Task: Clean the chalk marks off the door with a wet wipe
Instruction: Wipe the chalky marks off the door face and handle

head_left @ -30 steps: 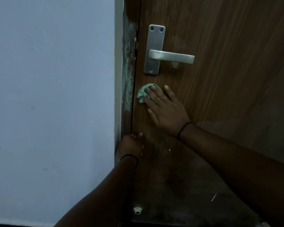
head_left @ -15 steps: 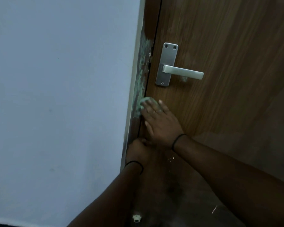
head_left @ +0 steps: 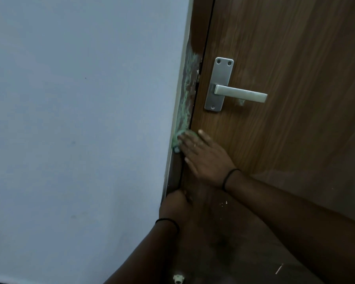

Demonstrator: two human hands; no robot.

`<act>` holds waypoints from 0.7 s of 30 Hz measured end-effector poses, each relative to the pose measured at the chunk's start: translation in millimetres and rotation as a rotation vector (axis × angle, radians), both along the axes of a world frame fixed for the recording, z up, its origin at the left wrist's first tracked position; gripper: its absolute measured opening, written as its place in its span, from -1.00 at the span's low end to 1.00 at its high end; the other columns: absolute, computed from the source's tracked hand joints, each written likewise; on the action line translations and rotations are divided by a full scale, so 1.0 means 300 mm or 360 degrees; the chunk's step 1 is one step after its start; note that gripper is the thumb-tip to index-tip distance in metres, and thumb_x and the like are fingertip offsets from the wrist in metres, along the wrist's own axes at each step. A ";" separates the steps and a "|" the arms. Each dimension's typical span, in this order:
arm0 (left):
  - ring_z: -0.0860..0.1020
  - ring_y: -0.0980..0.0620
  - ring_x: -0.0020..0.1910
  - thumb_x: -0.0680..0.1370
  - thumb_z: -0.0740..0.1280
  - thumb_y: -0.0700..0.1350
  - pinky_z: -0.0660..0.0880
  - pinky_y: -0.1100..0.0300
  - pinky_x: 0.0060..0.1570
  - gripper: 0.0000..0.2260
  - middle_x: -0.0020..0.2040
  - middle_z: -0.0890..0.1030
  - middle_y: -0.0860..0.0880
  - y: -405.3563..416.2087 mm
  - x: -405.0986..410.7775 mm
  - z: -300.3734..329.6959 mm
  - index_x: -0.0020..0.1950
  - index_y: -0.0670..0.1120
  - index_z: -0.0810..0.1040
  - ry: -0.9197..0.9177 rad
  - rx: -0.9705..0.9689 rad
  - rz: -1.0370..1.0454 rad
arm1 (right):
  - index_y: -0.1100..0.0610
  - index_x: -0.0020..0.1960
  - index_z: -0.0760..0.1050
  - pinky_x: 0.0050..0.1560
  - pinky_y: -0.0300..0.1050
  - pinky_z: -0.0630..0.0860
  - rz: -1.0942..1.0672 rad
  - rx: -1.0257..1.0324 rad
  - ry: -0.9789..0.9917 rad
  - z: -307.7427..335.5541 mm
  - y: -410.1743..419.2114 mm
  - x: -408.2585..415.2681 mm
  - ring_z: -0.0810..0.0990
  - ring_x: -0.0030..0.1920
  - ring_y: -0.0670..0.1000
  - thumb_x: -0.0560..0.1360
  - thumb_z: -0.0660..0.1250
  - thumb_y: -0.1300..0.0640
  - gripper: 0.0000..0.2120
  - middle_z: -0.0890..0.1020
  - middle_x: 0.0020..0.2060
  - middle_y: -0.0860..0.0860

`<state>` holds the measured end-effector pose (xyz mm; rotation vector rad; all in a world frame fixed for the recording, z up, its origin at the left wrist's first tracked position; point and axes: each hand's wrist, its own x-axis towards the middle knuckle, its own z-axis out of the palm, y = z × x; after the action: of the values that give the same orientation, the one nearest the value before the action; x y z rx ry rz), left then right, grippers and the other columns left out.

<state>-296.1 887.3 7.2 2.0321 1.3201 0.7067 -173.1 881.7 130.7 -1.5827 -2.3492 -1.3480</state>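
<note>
Since a second ago my right hand (head_left: 205, 155) has slid the wet wipe (head_left: 177, 140) left, off the door (head_left: 285, 150) face and onto the chalk-smeared frame (head_left: 187, 95) at the door's edge. Its fingers lie flat and extended, pressing the bunched green wipe against the frame. My left hand (head_left: 175, 203) sits lower at the same edge; I cannot tell whether it grips anything. As I judge it, the risks are these: the wipe, held only by flat pressure, could slip out and drop; it could smear the green chalk onto the wall (head_left: 80, 130); fingertips near the gap could get pinched if the door shifts. I can read no brand, label or writing, not even on the lever handle (head_left: 240, 93).
</note>
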 end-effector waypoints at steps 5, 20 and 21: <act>0.63 -0.16 0.02 0.60 0.20 0.01 0.53 0.08 -0.02 -0.75 0.04 0.67 -0.14 0.000 0.010 -0.013 0.03 -0.12 0.58 -0.0025 -0.0015 0.0065 | 0.21 0.48 0.28 0.55 0.08 -0.01 0.0008 0.0035 0.0125 -0.028 0.015 -0.047 0.14 0.54 0.11 0.63 0.05 -0.01 -0.51 0.26 0.50 0.14; 0.63 -0.17 -0.04 0.57 0.26 0.00 0.50 0.15 -0.10 -0.78 -0.07 0.67 -0.13 0.006 0.026 0.090 -0.09 -0.11 0.58 -0.0334 -0.0027 0.0287 | 0.18 0.47 0.29 0.54 0.08 0.00 -0.0036 0.0259 0.0369 0.101 0.029 -0.088 0.12 0.55 0.09 0.62 0.07 0.03 -0.53 0.25 0.51 0.11; 0.63 -0.16 -0.04 0.57 0.26 0.00 0.44 0.18 -0.14 -0.79 -0.07 0.67 -0.12 0.001 0.025 0.090 -0.09 -0.11 0.58 -0.0315 -0.0018 0.0289 | 0.19 0.47 0.29 0.54 0.08 0.01 -0.0055 0.0267 0.0439 0.090 0.035 -0.109 0.10 0.55 0.10 0.62 0.07 0.02 -0.53 0.23 0.51 0.13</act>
<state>-288.5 887.5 34.2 1.7967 1.3980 0.9537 -205.8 892.0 157.6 -1.6455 -2.0058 -1.2062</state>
